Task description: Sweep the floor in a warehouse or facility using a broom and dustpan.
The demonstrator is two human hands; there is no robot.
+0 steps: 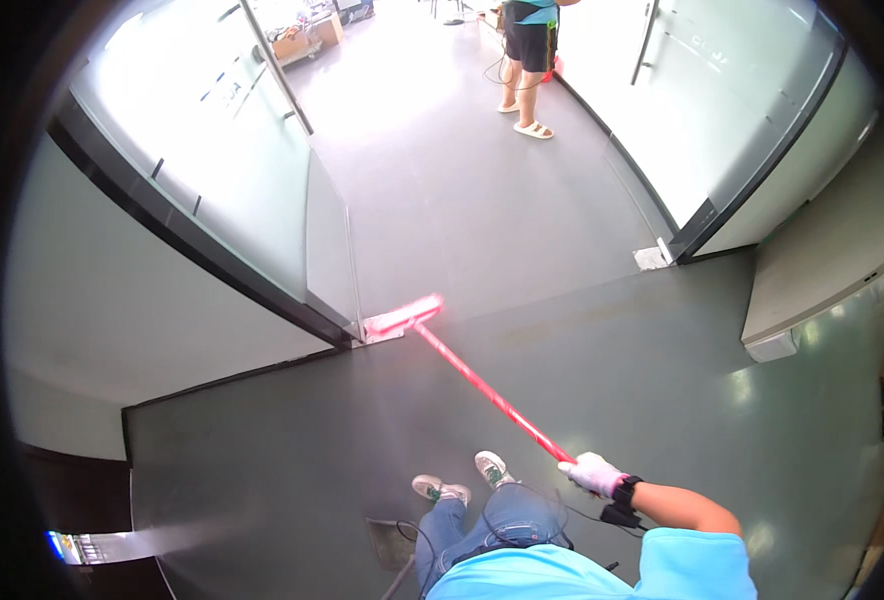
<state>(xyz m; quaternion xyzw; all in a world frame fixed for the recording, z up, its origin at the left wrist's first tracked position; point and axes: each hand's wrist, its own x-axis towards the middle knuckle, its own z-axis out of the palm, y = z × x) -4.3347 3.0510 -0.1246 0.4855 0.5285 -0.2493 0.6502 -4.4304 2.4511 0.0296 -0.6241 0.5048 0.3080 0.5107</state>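
My right hand (593, 474), in a pale glove with a black band at the wrist, is closed round the upper end of a red broom handle. The red broom (487, 390) slants away to the far left. Its pinkish-red head rests on the floor at the foot of the left glass door, over a pale metal plate (380, 338). Beside my legs, at the lower left, lies a greyish dustpan (390, 547) with a thin handle running down toward my body. My left hand is out of the picture, so what it holds is hidden.
A glass door (212, 90) stands at the left of the doorway, another glass door (702, 110) at the right. Beyond it a person (530, 50) in black shorts and sandals stands on the grey floor (452, 200). Boxes (307, 40) sit at the far left.
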